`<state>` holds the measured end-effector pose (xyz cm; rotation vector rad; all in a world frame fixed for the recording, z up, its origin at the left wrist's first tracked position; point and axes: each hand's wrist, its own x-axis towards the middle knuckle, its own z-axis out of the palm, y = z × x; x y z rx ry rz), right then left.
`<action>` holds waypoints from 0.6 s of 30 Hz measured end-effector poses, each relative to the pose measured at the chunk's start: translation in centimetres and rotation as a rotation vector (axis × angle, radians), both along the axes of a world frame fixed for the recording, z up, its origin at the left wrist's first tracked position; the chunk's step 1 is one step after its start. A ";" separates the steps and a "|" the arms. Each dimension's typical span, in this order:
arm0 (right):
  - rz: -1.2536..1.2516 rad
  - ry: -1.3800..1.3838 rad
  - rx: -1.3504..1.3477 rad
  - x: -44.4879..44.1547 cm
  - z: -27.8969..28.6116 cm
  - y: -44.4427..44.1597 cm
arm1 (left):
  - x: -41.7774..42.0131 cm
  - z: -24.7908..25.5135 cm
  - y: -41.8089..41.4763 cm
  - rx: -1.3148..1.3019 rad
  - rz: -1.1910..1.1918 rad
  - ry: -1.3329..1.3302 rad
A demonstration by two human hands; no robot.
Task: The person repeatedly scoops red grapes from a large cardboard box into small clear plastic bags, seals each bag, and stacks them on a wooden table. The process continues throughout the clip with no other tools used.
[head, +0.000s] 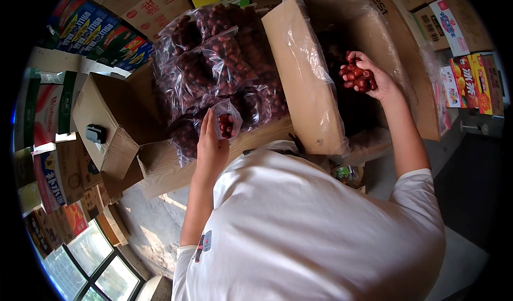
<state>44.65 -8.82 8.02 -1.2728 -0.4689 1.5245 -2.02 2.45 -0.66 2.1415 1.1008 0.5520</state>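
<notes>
My left hand (pixel 212 140) holds a clear plastic bag (pixel 236 114) upright at its mouth side, with some red dried jujubes (pixel 225 124) inside. Over the open cardboard box (pixel 300 72) on the right, my right hand (pixel 368 74) grips a handful of red dried jujubes (pixel 358 76). That box has a clear plastic liner (pixel 360 4), and its dark inside shows little detail. Filled clear zip bags of jujubes (pixel 224 56) are piled on the wooden table (pixel 256 138), just beyond my left hand.
An open cardboard box (pixel 96 112) with a small black object (pixel 95 133) on its flap stands left of the pile. Stacked cartons (pixel 148 8) line the far side and left. Colourful drink cartons (pixel 467 84) stand at the right. A window (pixel 96 269) is at lower left.
</notes>
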 end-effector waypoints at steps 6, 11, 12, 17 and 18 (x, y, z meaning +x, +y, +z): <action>0.232 0.317 0.181 -9.0 4.8 6.3 | 0.9 2.7 -0.2 -0.139 0.029 -0.055; 0.359 0.369 0.030 -19.3 2.2 10.2 | 1.5 2.7 -0.4 -0.060 0.025 -0.057; 0.327 0.390 0.024 -21.1 0.7 10.7 | 1.7 2.7 -0.5 -0.018 0.021 -0.053; 0.152 0.182 0.069 -26.8 -3.0 11.2 | 2.4 2.7 -0.3 0.052 0.049 -0.144; 0.117 0.115 0.102 -27.2 -4.0 11.1 | 2.6 2.6 -0.1 0.053 0.049 -0.160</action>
